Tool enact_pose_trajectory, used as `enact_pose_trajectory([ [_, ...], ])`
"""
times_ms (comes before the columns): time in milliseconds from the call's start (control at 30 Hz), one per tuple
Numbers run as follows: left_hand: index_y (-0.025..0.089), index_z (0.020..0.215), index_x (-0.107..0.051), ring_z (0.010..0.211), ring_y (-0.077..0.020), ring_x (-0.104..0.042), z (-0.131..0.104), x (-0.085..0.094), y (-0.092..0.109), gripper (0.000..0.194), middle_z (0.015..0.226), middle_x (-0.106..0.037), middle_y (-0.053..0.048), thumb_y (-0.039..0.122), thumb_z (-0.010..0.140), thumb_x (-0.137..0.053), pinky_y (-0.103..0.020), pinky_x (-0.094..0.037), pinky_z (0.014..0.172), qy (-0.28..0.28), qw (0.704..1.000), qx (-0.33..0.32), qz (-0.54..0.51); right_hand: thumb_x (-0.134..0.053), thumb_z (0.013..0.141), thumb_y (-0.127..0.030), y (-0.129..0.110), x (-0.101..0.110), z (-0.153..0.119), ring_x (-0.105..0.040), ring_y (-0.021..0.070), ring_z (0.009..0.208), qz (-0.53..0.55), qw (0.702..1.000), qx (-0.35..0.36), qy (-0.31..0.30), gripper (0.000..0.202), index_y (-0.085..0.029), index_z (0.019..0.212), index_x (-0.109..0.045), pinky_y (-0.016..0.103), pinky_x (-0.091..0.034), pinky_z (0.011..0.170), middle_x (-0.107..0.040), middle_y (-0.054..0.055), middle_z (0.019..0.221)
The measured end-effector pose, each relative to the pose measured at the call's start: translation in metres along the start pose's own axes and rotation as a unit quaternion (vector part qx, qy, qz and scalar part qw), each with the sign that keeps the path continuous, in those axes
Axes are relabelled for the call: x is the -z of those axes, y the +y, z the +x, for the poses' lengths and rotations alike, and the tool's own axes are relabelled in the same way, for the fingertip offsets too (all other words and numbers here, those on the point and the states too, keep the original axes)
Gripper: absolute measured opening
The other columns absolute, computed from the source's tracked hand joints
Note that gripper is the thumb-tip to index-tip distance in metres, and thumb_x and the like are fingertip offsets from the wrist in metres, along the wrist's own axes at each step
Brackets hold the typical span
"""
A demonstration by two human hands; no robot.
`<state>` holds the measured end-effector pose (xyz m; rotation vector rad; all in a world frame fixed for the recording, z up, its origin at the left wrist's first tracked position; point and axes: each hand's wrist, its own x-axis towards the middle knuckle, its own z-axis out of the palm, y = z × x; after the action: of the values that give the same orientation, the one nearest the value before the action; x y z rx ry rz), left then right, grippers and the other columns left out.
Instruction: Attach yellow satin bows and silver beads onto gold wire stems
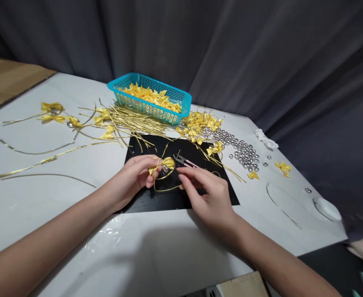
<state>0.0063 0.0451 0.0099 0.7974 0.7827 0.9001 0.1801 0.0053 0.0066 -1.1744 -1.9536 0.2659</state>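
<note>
My left hand (133, 179) is closed, pinching a yellow ribbon bow (169, 162) between thumb and fingers. A small shiny silver piece (165, 168) sits at the bow. Thin gold cord (166, 190) loops down from the bow towards my right hand (210, 192). That hand is closed in a pinch on the cord, just right of the bow; its fingertips partly hide the cord's end. Both hands are above a black mat (156, 203). Thread snips (185, 161) with pink on the handle lie on the mat behind my right fingers.
A blue basket (186, 101) of yellow bows stands at the back. Cut gold cords (138, 120) lie before it, with finished-looking bows (52, 112) at left. Small silver pieces (245, 152) are heaped right of the mat. A white rounded object (326, 209) lies near the right edge.
</note>
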Motion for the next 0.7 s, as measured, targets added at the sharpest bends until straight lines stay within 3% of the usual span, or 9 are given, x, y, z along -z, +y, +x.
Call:
enact_pose_trajectory([
  [100,0.014,0.051,-0.052,0.044,-0.0035,-0.034,0.0,0.0,-0.001,0.021,0.051,-0.044,0.005,0.017,0.071,-0.058,-0.011,-0.031,0.038,-0.01,1.0,0.008,-0.007,-0.052,0.084,-0.009,-0.002,0.003,0.001,-0.061,0.0106,0.062,0.007,0.999,-0.009,0.03,0.012,-0.015,0.089,-0.061,0.022,-0.054,0.056,-0.064,0.003,0.076],
  [200,0.013,0.052,-0.052,0.043,-0.0031,-0.035,-0.002,-0.001,-0.002,0.019,0.051,-0.045,0.005,0.015,0.07,-0.058,-0.01,-0.031,0.037,-0.02,0.998,0.048,-0.047,-0.053,0.081,-0.005,-0.008,0.007,0.001,-0.057,0.0096,0.059,0.018,0.996,0.03,0.086,0.015,-0.017,0.088,-0.059,0.021,-0.049,0.051,-0.06,0.001,0.072],
  [400,0.012,0.053,-0.055,0.043,-0.0024,-0.042,-0.005,-0.003,-0.003,0.015,0.05,-0.048,0.003,0.01,0.067,-0.058,-0.007,-0.036,0.039,-0.061,0.977,0.14,-0.151,-0.052,0.08,-0.004,-0.016,0.007,0.0,-0.049,0.0079,0.053,-0.009,0.996,0.082,0.045,0.014,-0.016,0.085,-0.058,0.022,-0.042,0.047,-0.061,0.002,0.068],
  [700,0.011,0.054,-0.058,0.044,-0.0021,-0.043,-0.006,-0.001,-0.003,0.014,0.051,-0.052,0.002,0.009,0.068,-0.06,-0.008,-0.038,0.041,-0.083,0.974,0.138,-0.156,-0.053,0.079,-0.003,-0.016,0.004,-0.002,-0.047,0.0071,0.052,-0.008,0.995,0.086,0.057,0.015,-0.015,0.086,-0.059,0.02,-0.04,0.046,-0.062,0.003,0.069],
])
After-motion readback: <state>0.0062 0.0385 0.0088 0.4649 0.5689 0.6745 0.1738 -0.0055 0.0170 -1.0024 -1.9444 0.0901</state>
